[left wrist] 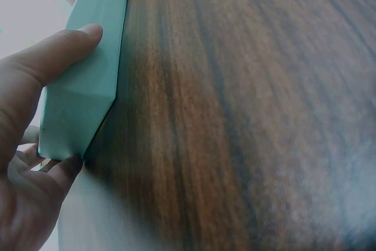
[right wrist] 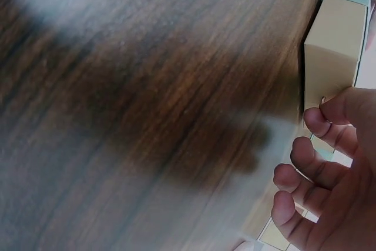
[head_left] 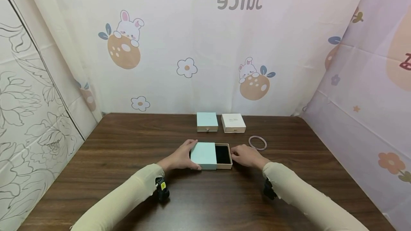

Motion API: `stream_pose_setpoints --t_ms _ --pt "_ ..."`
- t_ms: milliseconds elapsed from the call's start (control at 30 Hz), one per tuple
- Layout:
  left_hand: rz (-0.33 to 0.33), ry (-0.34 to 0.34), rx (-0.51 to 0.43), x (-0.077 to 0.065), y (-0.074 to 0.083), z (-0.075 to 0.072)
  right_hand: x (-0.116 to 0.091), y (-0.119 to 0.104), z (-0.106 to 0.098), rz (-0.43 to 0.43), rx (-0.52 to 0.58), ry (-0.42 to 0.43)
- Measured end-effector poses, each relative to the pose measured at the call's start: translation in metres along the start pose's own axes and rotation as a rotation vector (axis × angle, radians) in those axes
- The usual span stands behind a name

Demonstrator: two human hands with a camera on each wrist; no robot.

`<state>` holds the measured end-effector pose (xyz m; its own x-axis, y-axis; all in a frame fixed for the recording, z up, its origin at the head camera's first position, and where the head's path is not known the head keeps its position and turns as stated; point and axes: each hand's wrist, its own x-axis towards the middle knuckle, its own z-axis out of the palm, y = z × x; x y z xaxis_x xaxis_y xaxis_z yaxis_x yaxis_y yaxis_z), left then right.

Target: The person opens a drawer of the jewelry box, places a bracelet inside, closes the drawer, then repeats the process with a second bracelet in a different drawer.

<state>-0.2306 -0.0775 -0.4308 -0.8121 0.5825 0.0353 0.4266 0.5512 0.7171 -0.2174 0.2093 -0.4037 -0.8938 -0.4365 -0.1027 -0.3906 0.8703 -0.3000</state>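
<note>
A mint-green sliding gift box [head_left: 204,155] lies in front of me on the table, its cream drawer [head_left: 224,166] pulled partway out to the right, baring a black lining [head_left: 223,154]. My left hand [head_left: 182,156] grips the green sleeve from the left, the thumb along its near side, as the left wrist view also shows. At the drawer's right end, my right hand [head_left: 247,155] pinches a small pull tab [right wrist: 322,100] between thumb and index finger. Its other fingers are bent and hold nothing. The thumb and fingertips hide most of the tab.
Behind the box stand a closed mint-green box [head_left: 207,119] and a closed white box [head_left: 233,121], side by side. A pinkish bangle [head_left: 257,137] lies beyond my right hand. The brown wooden table [head_left: 135,134] meets a printed curtain [head_left: 160,38] at the back.
</note>
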Motion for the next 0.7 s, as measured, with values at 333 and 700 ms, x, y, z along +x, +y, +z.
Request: stream_pose_setpoints --t_ms 333,700 --pt "-0.002 0.0 0.001 -0.0002 0.0008 -0.0003 0.0003 0.0043 0.0012 0.0 0.006 0.0" --pt "-0.003 0.001 -0.002 -0.0006 0.0015 -0.0003 -0.0003 0.0061 -0.0005 0.0 0.002 -0.006"
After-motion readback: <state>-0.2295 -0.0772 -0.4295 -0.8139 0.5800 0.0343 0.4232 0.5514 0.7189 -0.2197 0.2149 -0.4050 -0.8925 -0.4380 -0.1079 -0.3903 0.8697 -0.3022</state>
